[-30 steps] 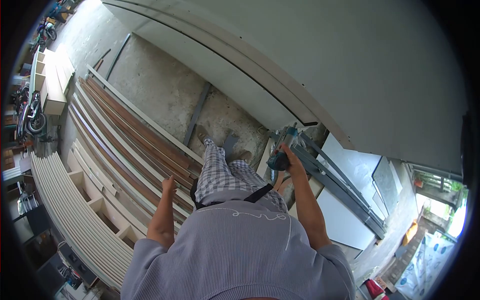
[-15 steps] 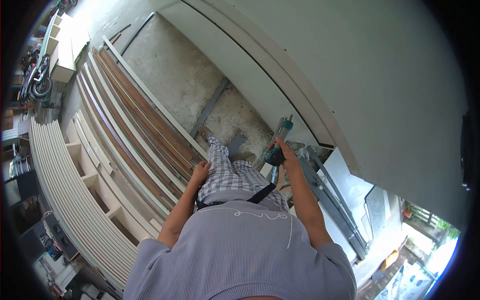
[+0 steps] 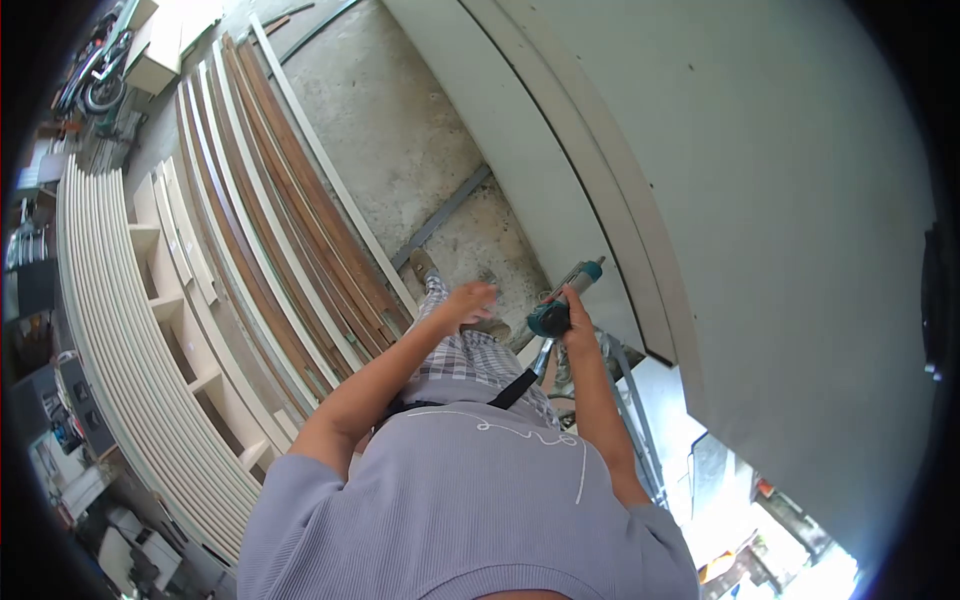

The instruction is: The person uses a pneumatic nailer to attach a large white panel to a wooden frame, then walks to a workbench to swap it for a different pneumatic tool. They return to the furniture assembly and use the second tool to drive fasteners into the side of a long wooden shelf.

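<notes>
Drill (image 3: 558,308), likely heavy and rigid, sits clamped at its handle in the right hand (image 3: 572,312), nose toward one o'clock; left hand (image 3: 466,300) hangs open, empty.

The teal, pistol-shaped power tool with a grey nozzle (image 3: 562,302) was tilted, nozzle pointing up-right toward the nearby white panel edge (image 3: 640,270).
</notes>
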`<state>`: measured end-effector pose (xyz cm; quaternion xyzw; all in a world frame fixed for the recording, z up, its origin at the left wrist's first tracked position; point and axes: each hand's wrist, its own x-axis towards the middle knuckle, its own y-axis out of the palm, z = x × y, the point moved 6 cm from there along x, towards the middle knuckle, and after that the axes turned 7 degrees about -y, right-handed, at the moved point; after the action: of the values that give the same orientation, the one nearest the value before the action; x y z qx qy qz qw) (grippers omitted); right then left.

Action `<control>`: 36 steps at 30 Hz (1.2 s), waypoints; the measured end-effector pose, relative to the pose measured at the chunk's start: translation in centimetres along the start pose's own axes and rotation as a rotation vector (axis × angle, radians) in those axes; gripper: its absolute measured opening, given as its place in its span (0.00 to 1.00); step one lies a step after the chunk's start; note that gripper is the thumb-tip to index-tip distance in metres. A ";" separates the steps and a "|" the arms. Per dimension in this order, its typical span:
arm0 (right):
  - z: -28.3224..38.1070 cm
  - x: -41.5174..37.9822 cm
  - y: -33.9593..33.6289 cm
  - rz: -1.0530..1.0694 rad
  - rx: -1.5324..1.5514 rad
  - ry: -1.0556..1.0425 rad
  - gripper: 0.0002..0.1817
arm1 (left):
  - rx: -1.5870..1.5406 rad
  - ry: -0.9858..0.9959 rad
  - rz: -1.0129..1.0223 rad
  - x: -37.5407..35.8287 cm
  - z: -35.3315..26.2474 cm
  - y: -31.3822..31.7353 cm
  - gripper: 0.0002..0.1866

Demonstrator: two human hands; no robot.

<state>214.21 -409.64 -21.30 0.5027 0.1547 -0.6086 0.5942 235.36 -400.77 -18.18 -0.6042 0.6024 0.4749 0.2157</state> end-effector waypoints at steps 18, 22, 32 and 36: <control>-1.5 8.8 28.5 0.235 -0.042 0.016 0.14 | 0.118 0.198 -0.011 -6.1 -16.8 -12.4 0.33; -0.9 10.8 31.3 0.249 -0.057 -0.007 0.14 | 0.264 0.269 -0.013 -6.8 -19.6 -13.9 0.37; 0.3 21.5 34.4 0.294 -0.180 -0.004 0.12 | 0.461 0.294 0.050 4.8 -25.3 -18.8 0.35; 1.4 26.9 35.7 0.093 -0.169 -0.059 0.14 | 0.496 0.215 0.077 7.4 -29.5 -21.7 0.39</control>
<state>250.65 -434.80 -27.44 0.4391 0.1642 -0.5796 0.6665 263.56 -425.26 -17.62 -0.5565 0.7423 0.2536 0.2736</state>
